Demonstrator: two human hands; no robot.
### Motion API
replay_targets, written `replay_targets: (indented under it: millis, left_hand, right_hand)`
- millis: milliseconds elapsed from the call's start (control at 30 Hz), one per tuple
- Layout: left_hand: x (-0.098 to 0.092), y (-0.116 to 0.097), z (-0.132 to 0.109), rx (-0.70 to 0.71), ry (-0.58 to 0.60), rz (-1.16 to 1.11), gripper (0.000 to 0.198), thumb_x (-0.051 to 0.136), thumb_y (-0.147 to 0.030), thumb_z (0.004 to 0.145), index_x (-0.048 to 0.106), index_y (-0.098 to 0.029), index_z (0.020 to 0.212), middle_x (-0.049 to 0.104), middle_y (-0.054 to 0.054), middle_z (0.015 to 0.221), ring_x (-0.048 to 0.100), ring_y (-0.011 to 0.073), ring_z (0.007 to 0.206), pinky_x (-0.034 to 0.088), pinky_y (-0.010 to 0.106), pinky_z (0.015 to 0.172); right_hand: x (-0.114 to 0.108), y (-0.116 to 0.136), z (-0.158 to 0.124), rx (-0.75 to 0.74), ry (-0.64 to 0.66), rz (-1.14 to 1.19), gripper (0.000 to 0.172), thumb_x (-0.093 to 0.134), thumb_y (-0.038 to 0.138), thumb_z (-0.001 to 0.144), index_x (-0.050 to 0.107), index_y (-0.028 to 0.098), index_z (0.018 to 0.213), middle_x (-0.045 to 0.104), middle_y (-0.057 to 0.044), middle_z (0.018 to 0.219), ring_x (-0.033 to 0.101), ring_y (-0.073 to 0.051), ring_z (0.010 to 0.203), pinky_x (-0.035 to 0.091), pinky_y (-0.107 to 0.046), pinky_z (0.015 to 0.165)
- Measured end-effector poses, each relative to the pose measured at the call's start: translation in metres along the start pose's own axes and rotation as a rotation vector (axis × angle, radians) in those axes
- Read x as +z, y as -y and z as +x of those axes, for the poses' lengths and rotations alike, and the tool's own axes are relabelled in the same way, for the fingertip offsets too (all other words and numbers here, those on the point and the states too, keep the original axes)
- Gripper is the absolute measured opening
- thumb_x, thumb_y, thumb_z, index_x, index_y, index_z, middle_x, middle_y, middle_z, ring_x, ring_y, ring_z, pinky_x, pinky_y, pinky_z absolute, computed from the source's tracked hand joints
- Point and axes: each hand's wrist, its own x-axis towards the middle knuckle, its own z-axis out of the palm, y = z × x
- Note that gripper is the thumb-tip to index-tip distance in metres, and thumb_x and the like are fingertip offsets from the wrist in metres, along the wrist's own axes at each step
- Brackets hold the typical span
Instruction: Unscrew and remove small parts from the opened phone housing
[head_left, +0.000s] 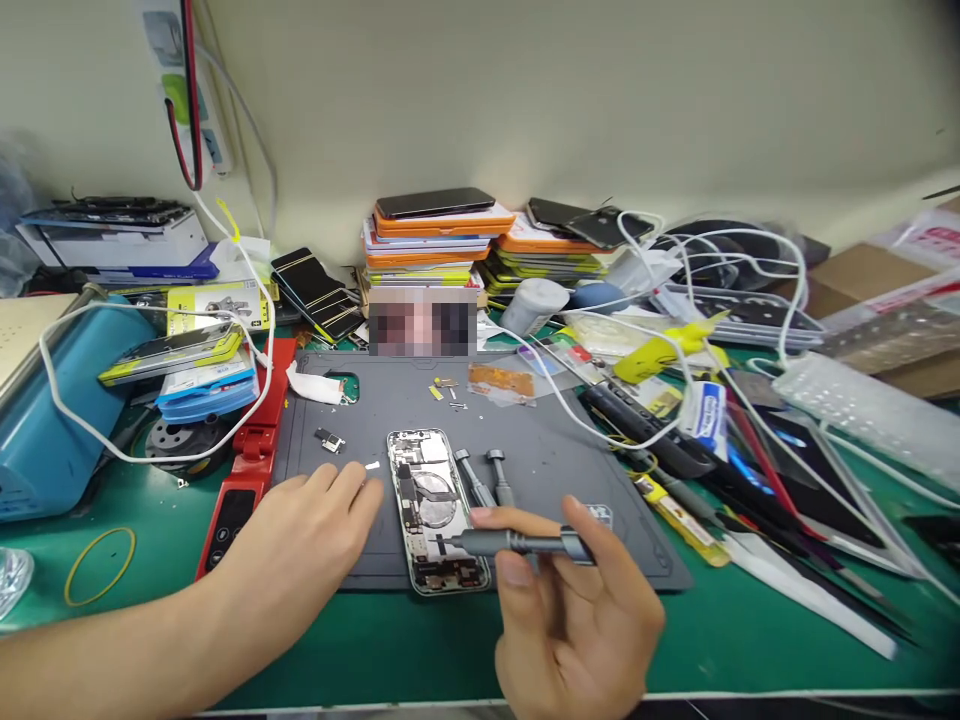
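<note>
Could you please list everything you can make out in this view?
Table: one, green, across foreground
Mat: one, dark grey, on table
Opened phone: one, silver-edged, on mat
Held screwdriver: one, grey, over phone
Loose screwdrivers: two, grey, right of phone
Flat piece: one, orange, mat's far side
Red device: one, red, mat's left edge
Blue device: one, blue, far left
Rubber band: one, yellow, table's left
Box stacks: two, orange and yellow, behind mat
Power strip: one, white, upper left
Other clutter: uncountable, mixed, around mat
Left hand: one, bare, left of phone
Right hand: one, bare, gripping screwdriver

A dark panel (pixel 435 203) rests on orange cases (pixel 442 228)
</note>
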Motion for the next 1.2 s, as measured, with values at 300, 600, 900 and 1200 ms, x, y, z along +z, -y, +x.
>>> replay_targets:
  millis: [300,600,900,1200]
  left_hand:
    - [0.005,0.003,-0.001,0.051,0.28,-0.012,0.04,0.057,0.012,0.077,0.059,-0.019,0.101,0.066,0.004,0.099,0.067,0.023,0.067,0.041,0.028,0.045]
    - [0.019,-0.009,-0.007,0.076,0.075,0.119,0.028,0.055,0.009,0.086,0.059,-0.018,0.092,0.06,0.003,0.086,0.061,0.0221,0.061,0.042,0.03,0.045]
    - [0.023,-0.02,-0.004,0.016,-0.079,-0.572,0.03,0.042,-0.034,0.121,0.064,-0.021,0.105,0.069,-0.001,0.093,0.072,0.0156,0.072,0.051,0.027,0.061]
    - [0.028,-0.022,-0.002,0.105,-0.155,-0.474,0.034,0.039,-0.031,0.121,0.064,-0.02,0.1,0.067,0.0,0.087,0.065,0.0157,0.067,0.048,0.027,0.057]
  right_hand:
    - [-0.006,-0.002,-0.006,-0.023,-0.001,0.014,0.059,0.063,0.003,0.101,0.055,0.022,0.156,0.082,-0.011,0.105,0.082,-0.024,0.088,0.065,-0.028,0.058]
    - [-0.004,-0.004,-0.006,-0.042,-0.069,-0.026,0.06,0.071,0.009,0.096,0.057,0.027,0.152,0.081,-0.01,0.104,0.08,-0.028,0.079,0.067,-0.039,0.057]
    - [-0.006,-0.003,-0.003,-0.055,-0.08,0.004,0.065,0.069,0.002,0.096,0.056,0.021,0.157,0.083,-0.01,0.105,0.08,-0.022,0.086,0.064,-0.031,0.059]
    - [-0.006,-0.004,-0.003,-0.082,-0.06,0.049,0.072,0.067,-0.007,0.093,0.054,0.018,0.159,0.081,-0.008,0.099,0.081,-0.023,0.089,0.069,-0.037,0.069]
